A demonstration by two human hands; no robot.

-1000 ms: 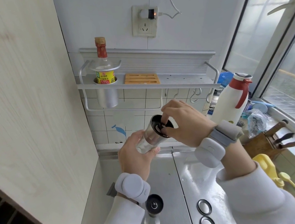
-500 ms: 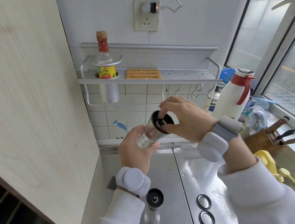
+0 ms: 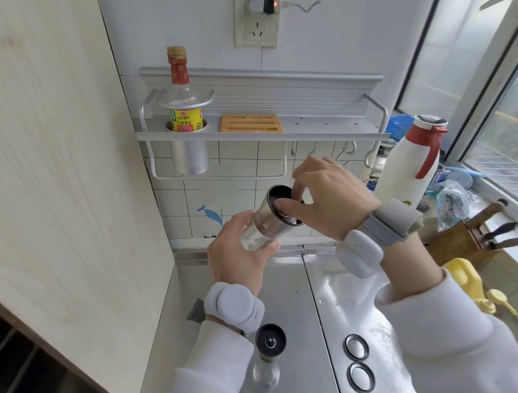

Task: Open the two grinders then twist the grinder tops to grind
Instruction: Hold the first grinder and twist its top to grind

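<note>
My left hand [image 3: 237, 254] grips the clear glass body of a steel grinder [image 3: 262, 223], held tilted above the steel counter [image 3: 297, 306]. My right hand [image 3: 329, 197] pinches the dark top end of that grinder, thumb across the opening and fingers curled over its rim. A second grinder [image 3: 268, 356] with a black top and glass body stands upright on the counter near my left sleeve. Two round caps [image 3: 357, 360] lie on the counter to its right.
A wood panel [image 3: 38, 190] walls off the left. A wall rack [image 3: 259, 127] holds a sauce bottle [image 3: 183, 98] and a wooden trivet. At the right stand a white thermos [image 3: 410, 164], a knife block [image 3: 471, 235] and a yellow bottle [image 3: 470, 284].
My right hand has turned on the grinder top, its fingers shifting round the rim. The grinder stays tilted in my left hand.
</note>
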